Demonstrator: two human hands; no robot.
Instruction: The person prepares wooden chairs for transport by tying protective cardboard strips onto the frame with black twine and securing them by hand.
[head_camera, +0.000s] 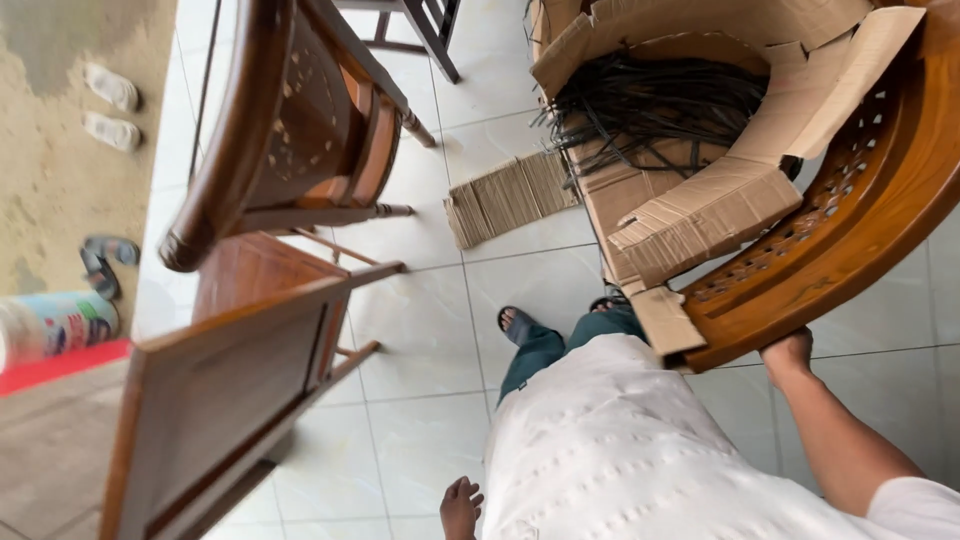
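Under carved wooden chair (860, 220)'s curved rail end, right hand (788, 352) grips it; left hand (460, 505) hangs loose, well apart, w/ fingers open.

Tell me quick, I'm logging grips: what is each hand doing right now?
Left hand: hangs free, fingers loosely curled, holding nothing.
Right hand: closed on the end of the carved wooden chair.

Your right hand (787, 352) reaches forward on a bare, nearly straight arm, fingers curled in a grip. Your left hand (460, 505) hangs low, near your body, fingers loosely bent.
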